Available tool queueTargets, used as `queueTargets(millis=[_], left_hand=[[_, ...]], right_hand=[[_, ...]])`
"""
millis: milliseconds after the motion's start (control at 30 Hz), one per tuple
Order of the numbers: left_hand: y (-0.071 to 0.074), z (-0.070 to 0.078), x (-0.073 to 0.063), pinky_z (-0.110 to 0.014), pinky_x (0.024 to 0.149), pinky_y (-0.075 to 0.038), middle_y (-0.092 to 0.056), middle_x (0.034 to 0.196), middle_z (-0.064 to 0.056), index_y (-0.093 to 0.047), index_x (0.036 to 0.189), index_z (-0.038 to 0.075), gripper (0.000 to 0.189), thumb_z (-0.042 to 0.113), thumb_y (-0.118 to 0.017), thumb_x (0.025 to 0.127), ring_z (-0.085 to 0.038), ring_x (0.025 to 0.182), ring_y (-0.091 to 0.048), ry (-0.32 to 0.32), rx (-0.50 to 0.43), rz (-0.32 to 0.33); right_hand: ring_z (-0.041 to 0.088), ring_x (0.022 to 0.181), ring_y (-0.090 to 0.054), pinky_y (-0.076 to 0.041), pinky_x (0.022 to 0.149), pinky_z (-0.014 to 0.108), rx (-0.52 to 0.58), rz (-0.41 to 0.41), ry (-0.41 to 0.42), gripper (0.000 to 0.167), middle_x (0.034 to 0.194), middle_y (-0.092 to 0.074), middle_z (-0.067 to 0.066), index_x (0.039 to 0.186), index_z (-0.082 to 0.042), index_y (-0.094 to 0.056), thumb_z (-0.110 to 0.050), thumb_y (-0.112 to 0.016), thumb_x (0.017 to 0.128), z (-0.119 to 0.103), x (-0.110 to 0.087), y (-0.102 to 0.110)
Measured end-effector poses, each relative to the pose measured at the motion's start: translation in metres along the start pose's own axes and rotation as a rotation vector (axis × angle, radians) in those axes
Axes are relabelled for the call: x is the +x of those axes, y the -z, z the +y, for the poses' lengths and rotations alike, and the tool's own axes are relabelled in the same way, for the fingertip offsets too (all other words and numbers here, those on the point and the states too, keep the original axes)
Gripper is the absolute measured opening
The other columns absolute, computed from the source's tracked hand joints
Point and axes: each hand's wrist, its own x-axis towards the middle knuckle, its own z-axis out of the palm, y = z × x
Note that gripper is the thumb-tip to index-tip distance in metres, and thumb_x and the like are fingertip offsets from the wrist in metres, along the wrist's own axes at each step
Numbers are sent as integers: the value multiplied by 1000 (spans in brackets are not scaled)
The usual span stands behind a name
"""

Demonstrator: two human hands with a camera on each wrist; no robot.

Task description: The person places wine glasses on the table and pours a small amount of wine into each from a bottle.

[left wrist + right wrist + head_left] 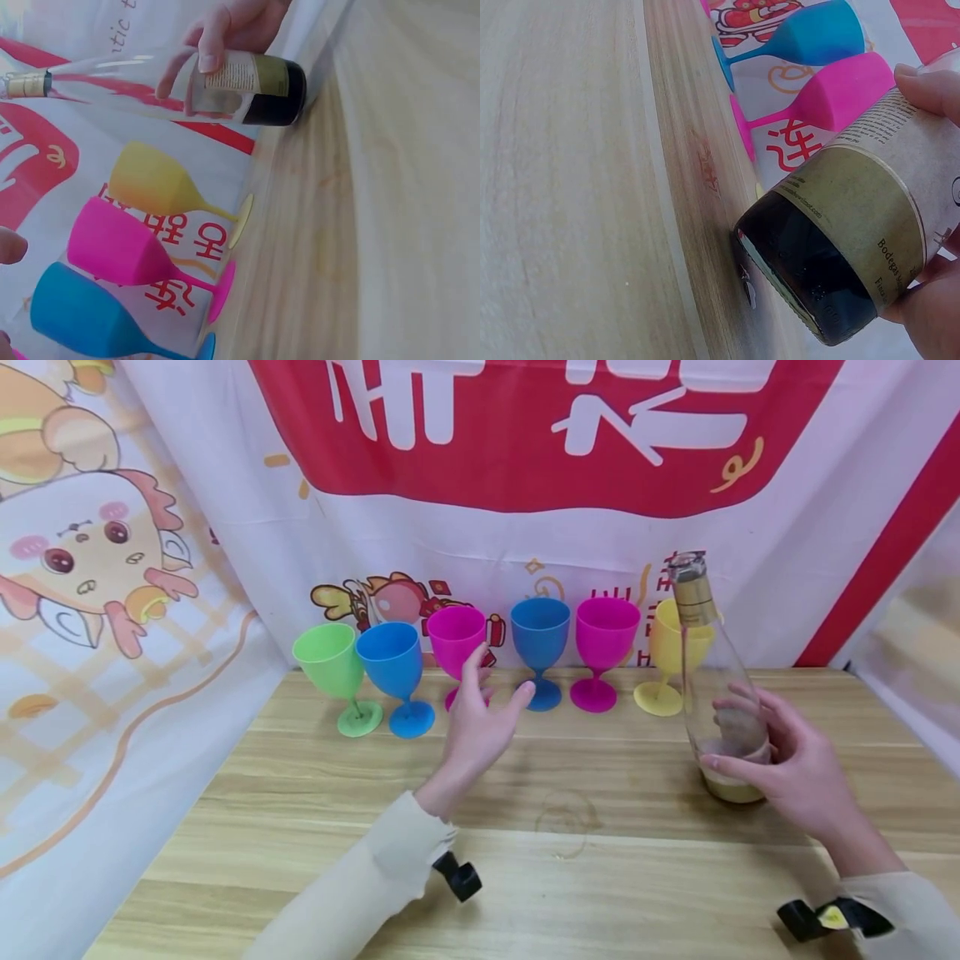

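Note:
My right hand [798,768] grips a clear glass wine bottle [708,664] round its labelled lower part, fingers behind and thumb in front. Dark liquid shows at the bottom of the bottle [274,109] in the left wrist view. The bottle leans a little; whether its base touches the table I cannot tell. My left hand [483,722] hovers with fingers spread in front of a magenta goblet [453,631], holding nothing. To its right are a blue goblet [540,631], another magenta goblet [606,631] and a yellow goblet [660,647], partly behind the bottle.
At the left end of the row stand a green goblet [327,660] and a second blue goblet [392,660]. A printed cloth [450,543] hangs just behind the goblets. A faint ring mark [564,822] lies on the wooden table [600,893].

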Motion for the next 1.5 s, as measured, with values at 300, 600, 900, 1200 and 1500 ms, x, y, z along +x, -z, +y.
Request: queueTargets(millis=[300,600,900,1200,1500], left_hand=[[27,-6,-8,-56,110,-55,-43,165,-7,-24,167,34,88,44,-76,97,-35,149,-47,-89,-4,85],[30,-12,7,-56,106,-57,-45,162,-6,-19,168,32,91,47,-74,97,-32,139,-53,-107,60,140],[26,-14,25,-58,112,-53,-32,172,-3,-10,171,30,103,45,-78,94,-32,152,-39,-90,91,168],[22,-11,39,-58,112,-52,-37,165,-6,-9,170,27,106,42,-80,93,-32,152,-39,-68,72,171],[19,-14,62,-57,108,-56,-28,169,-9,0,170,29,114,46,-80,91,-33,152,-34,35,54,173]], right_hand=[[-3,125,-54,-40,91,1,4,1,20,89,141,-64,-15,161,-26,-44,-8,-88,86,-1,0,1],[-1,125,-53,-40,90,0,-6,-18,-3,89,142,-64,-13,161,-30,-43,-12,-89,87,-2,-2,-1],[-3,124,-52,-39,91,0,-20,-19,0,90,143,-63,-15,162,-30,-43,-15,-89,86,-3,-2,-1],[-2,122,-58,-43,93,2,4,-14,52,90,141,-66,-13,160,-27,-47,-8,-91,83,-5,-2,-4],[-2,122,-57,-42,92,1,-13,-13,46,90,141,-66,-14,160,-29,-47,-11,-91,83,-4,-2,-4]])
